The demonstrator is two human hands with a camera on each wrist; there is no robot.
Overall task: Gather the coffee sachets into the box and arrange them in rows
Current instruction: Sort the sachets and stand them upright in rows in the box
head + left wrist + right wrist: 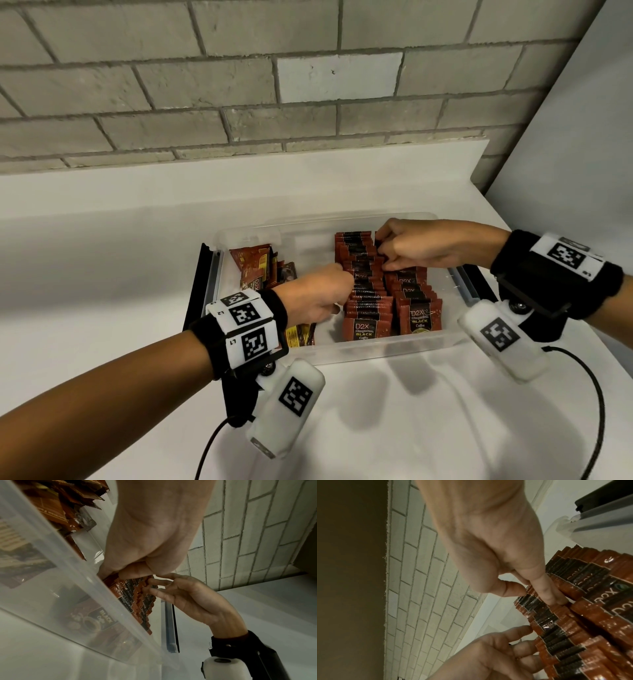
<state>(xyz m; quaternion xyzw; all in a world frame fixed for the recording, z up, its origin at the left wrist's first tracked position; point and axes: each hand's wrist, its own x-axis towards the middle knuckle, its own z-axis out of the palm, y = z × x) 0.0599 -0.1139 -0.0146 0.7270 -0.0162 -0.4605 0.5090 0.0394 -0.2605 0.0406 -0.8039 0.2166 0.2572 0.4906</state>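
A: Where did things stand?
B: The clear box [394, 346] sat on the white counter [102, 240], two upright rows of coffee sachets [368, 291] inside right, a loose heap [255, 265] left.
A: And the hands?
B: The left hand [317, 296] pressed curled fingers on the near row's side; the right hand [416, 245] pinched sachet tops.
A: Advice?
B: Probably squeeze both sides evenly, so none toppled.

A clear plastic rectangular box [394, 346] sits at centre frame in the head view. Inside it, red-brown and black coffee sachets [368, 291] stand upright in two close rows at centre right. More red and yellow sachets [255, 265] lie loosely heaped at its left end.
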